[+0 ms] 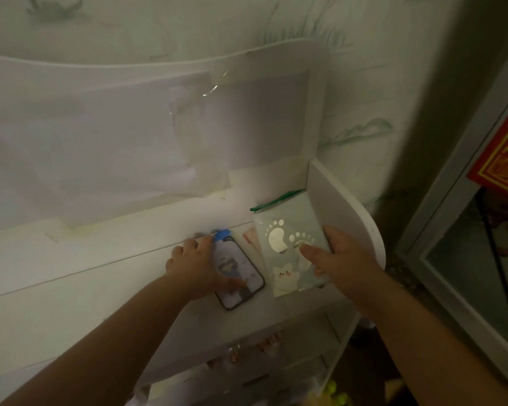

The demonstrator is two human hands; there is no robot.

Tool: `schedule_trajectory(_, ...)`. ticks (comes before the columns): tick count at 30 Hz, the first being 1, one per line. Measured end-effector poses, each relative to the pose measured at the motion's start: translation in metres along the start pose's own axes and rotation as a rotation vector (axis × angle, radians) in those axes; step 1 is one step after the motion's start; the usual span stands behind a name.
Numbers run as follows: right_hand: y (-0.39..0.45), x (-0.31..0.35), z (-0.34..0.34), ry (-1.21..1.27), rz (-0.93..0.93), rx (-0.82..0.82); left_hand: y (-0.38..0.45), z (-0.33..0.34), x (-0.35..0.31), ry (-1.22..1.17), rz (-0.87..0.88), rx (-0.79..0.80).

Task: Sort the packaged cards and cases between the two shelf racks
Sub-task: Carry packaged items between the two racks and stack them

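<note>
A packaged phone case [241, 273] with a dark rim and a blue hang tab lies on the top board of the white shelf rack [100, 259]. My left hand [197, 268] grips its left edge, thumb on its face. To its right is a pale green packaged card [287, 247] with silver footprints and a white cat, its green strip at the far end. My right hand [343, 262] holds this package by its right edge, thumb pressed on top. A pinkish packet [250, 238] peeks out between the two.
The rack's rounded white side panel [346, 212] rises just right of the green package. Lower shelves [276, 364] hold small items. A glass door with a red sticker [504, 159] stands at the right. Wallpapered wall behind.
</note>
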State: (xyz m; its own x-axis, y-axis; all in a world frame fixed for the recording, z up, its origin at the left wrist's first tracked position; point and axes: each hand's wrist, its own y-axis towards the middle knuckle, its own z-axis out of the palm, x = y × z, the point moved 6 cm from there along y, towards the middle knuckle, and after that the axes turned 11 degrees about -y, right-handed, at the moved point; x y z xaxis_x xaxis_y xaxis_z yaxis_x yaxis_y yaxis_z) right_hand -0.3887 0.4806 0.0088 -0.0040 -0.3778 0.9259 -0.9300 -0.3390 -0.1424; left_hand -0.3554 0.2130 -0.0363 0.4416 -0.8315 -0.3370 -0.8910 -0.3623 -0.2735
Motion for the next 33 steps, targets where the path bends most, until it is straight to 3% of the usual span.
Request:
schedule_trajectory(12,-0.010,-0.003,0.006,0.084,-0.005,-0.002,-0.034,-0.034,-0.013,-0.719,0.152,-0.321)
schedule_trajectory(17,-0.011,-0.006,0.018,0.156,-0.014,-0.005,-0.048,-0.030,0.007,-1.265,-0.053,-0.300)
schedule_trajectory(25,-0.010,0.006,0.043,0.170,-0.045,-0.024,-0.078,-0.041,0.046,-1.353,-0.169,-0.405)
schedule_trajectory(28,-0.016,0.013,0.053,0.166,-0.060,-0.017,-0.087,-0.043,0.059,-1.383,-0.238,-0.326)
schedule_trajectory(33,-0.035,0.022,0.076,0.186,-0.063,-0.004,-0.106,-0.048,0.075,-1.510,-0.205,-0.208)
